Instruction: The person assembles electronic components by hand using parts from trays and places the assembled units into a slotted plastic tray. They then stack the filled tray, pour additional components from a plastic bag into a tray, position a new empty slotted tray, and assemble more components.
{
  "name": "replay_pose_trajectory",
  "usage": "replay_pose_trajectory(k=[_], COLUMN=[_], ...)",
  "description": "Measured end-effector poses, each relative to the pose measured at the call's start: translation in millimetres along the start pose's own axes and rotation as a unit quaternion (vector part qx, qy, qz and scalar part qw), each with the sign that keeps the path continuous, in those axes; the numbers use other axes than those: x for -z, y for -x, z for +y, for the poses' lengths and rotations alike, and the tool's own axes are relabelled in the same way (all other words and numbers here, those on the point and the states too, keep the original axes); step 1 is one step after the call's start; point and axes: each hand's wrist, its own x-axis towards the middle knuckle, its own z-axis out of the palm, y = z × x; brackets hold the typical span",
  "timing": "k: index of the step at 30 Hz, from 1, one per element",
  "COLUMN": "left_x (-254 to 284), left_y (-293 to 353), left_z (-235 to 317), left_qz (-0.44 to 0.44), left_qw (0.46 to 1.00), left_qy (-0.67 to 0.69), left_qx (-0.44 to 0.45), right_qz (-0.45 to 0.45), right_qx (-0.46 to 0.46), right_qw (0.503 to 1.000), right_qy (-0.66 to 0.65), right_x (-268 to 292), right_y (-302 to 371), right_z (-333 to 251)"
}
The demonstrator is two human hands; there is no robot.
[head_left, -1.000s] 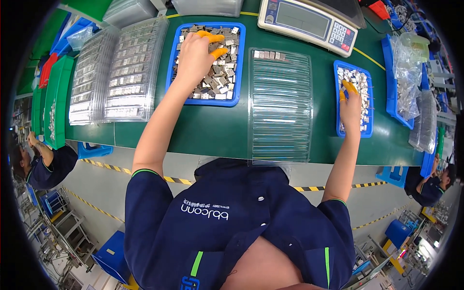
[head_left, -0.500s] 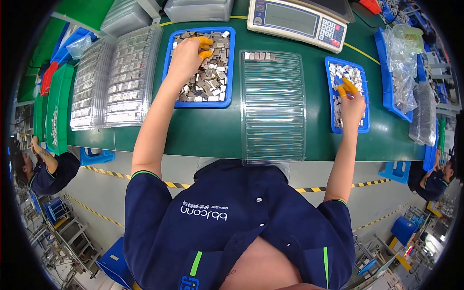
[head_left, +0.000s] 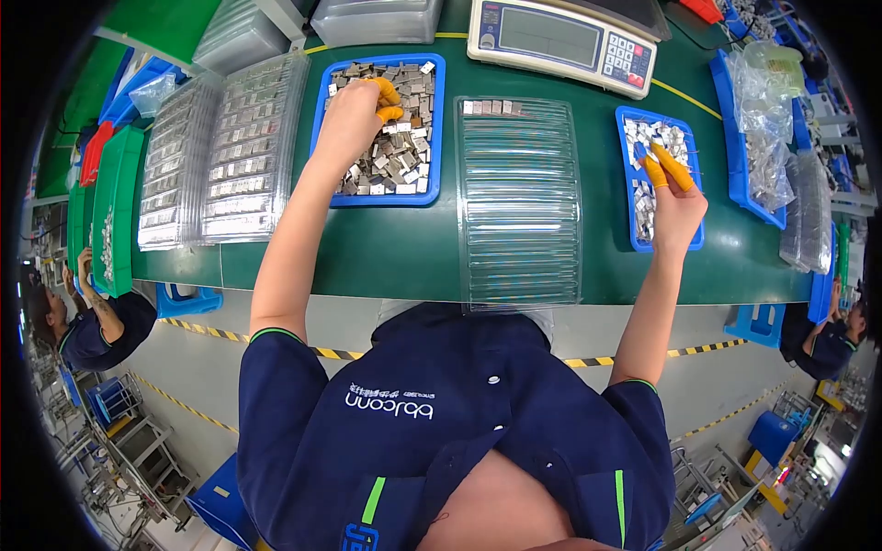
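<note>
Orange finger cots cover the fingertips of both my hands. My left hand (head_left: 354, 119) is over a blue tray (head_left: 437, 138) of small silver metal housings (head_left: 395, 165); its thumb and forefinger are bent and apart, with nothing visible between them. At the right, my right hand (head_left: 678, 197) is above a smaller blue tray (head_left: 695, 235) of small white pieces (head_left: 643, 207). Its covered fingers stretch over the pieces, tips apart, and no held piece shows. Between the trays lies a clear plastic blister tray (head_left: 519, 202) with narrow slots; several small metal-and-white parts (head_left: 494, 107) sit in its top row.
Filled clear blister trays (head_left: 248, 147) are stacked at the left, beside a green bin (head_left: 118, 211). A weighing scale (head_left: 560, 46) stands at the back. Bagged parts (head_left: 764, 138) lie in a blue bin at the far right. Co-workers sit at both sides.
My right hand has shifted slightly right and nearer to me over the white pieces. My left hand has moved a little down and left in its tray, its fingers changing position.
</note>
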Motion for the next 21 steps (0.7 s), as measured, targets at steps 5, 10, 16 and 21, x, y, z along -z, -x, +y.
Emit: replay_pose_trajectory(k=[5,10,16,21], left_x=[10.9,-5.7,-19.2,-21.7], left_y=[12.0,53.6,75.5,82.3], left_z=[26.0,69.1,95.8,102.6], left_qz=[0.099,-0.028,-0.014,0.012], left_qw=[0.994,0.83,0.769,0.698], left_qy=[0.034,0.538,0.626,0.695], left_qx=[-0.028,0.146,0.132,0.173], right_qz=[-0.054,-0.183,-0.221,-0.172], right_qx=[0.071,0.079,-0.086,-0.109], right_qw=[0.996,0.978,0.946,0.94], right_qy=[0.022,-0.052,-0.222,-0.272], right_x=[-19.6,-60.7,-94.0,-103.5], right_y=[13.9,38.6,64.5,75.6], right_z=[-10.8,-35.0,-42.2,-46.0])
